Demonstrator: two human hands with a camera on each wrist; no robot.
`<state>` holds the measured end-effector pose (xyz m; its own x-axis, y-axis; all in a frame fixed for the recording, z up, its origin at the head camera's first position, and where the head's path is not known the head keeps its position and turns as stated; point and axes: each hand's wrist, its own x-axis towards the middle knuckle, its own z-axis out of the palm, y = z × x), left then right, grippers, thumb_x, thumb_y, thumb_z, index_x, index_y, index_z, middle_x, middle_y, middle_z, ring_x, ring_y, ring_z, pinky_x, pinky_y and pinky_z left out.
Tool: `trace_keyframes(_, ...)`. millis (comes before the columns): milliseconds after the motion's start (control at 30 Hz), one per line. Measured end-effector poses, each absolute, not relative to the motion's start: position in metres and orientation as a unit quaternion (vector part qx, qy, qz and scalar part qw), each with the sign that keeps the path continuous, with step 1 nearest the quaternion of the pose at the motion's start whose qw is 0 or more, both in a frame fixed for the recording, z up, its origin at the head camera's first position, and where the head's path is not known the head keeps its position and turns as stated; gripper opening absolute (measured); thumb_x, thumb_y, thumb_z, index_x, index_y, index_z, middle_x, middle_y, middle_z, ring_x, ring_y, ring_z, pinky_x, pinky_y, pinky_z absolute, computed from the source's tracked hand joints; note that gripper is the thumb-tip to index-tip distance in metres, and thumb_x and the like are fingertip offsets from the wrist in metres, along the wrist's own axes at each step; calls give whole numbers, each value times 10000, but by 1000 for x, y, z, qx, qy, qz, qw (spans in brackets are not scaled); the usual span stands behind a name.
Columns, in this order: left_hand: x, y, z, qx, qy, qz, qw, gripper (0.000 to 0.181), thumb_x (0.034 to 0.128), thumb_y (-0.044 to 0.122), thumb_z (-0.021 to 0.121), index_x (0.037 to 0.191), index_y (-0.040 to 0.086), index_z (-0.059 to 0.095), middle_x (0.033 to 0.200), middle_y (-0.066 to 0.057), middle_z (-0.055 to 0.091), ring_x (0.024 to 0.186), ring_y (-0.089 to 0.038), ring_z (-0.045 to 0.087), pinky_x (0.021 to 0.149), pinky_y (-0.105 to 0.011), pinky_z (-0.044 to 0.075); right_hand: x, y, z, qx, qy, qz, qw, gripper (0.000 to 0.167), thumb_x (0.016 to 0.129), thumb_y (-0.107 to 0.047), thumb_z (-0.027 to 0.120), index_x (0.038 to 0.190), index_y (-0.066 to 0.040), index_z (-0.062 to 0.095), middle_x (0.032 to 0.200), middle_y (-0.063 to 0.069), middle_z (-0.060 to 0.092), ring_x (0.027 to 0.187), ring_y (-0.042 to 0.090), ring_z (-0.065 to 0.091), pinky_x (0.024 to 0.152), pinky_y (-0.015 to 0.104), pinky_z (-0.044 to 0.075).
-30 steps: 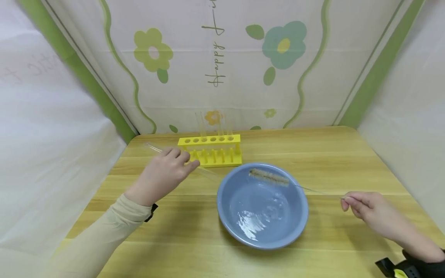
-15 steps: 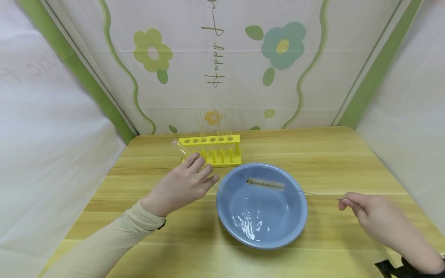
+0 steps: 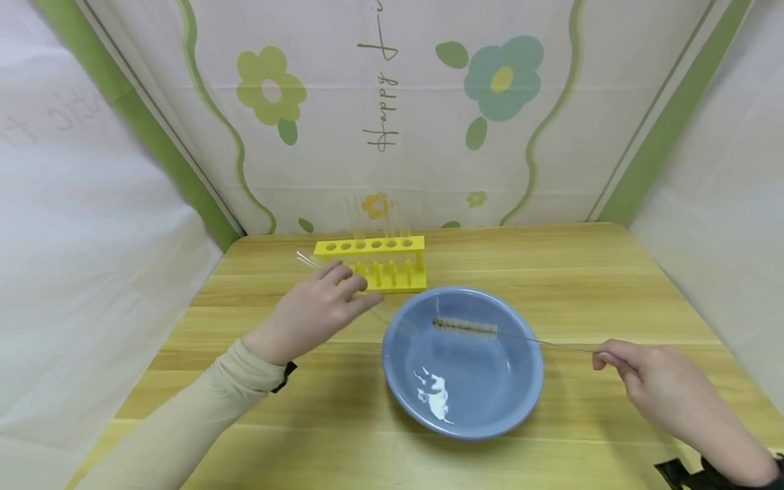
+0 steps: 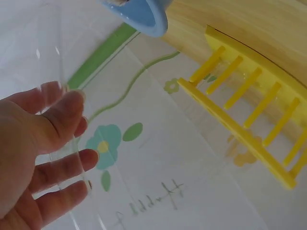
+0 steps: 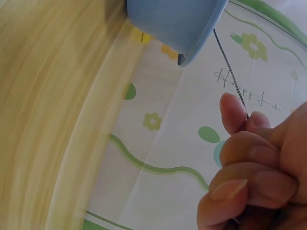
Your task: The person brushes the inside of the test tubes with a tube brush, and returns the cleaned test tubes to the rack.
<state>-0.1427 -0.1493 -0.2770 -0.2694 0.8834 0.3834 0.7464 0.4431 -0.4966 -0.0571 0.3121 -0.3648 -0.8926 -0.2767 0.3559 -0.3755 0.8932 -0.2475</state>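
In the head view my left hand (image 3: 315,309) holds a clear glass tube (image 3: 309,260) at a slant, its lower end over the left part of the blue basin (image 3: 462,430). The left wrist view shows the tube (image 4: 50,57) between the thumb and fingers of my left hand (image 4: 48,139). My right hand (image 3: 661,381) pinches the thin wire handle (image 3: 563,346) of a bristle brush (image 3: 464,327), whose head is over the basin. Up close, the wire (image 5: 231,72) runs from the fingertips of my right hand (image 5: 259,163) toward the basin (image 5: 172,21).
A yellow rack (image 3: 369,246) stands behind the basin, with several clear tubes (image 3: 354,219) upright in it; my left hand partly hides its front left. White patterned cloth (image 3: 392,163) rises at the table's back edge, and plain white cloth (image 3: 92,224) hangs at the left.
My left hand has moved right with the tube, bringing its lower end over the basin. The brush in my right hand has shifted slightly left.
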Motion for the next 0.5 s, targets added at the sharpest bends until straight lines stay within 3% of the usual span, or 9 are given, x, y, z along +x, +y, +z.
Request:
trace_keyframes(133,-161,-165,-276,-497,-816,-45,291,435,774,-123,761,1157,69,687,1016,-144,656,931,-317,640,787,-399,571,-57,313,-363,176,-959,152,164,340,812,88,698,869,-247,699,805,-92,698,596,-17,412,505,246,364)
trace_keyframes(267,-180,-181,-276,-453,-821,-149,315,377,766,-69,804,1117,36,715,998,-174,641,840,-299,638,687,-370,562,-55,314,-361,180,-958,147,165,354,800,95,704,874,-251,699,803,-111,696,626,-19,468,512,260,402)
trace_keyframes(367,-193,-192,-275,-410,-824,-207,332,387,746,-50,826,1116,12,731,968,-159,677,819,-275,644,698,-371,552,-54,314,-361,183,-957,147,172,363,792,103,703,878,-250,700,800,-121,693,625,-26,464,512,258,403)
trace_keyframes(500,-203,-204,-274,-350,-834,-276,325,402,760,-10,823,1149,0,722,953,-123,721,884,-252,668,805,-406,549,-54,314,-360,189,-954,147,179,370,779,112,706,881,-244,701,793,-126,689,612,-34,431,504,242,380)
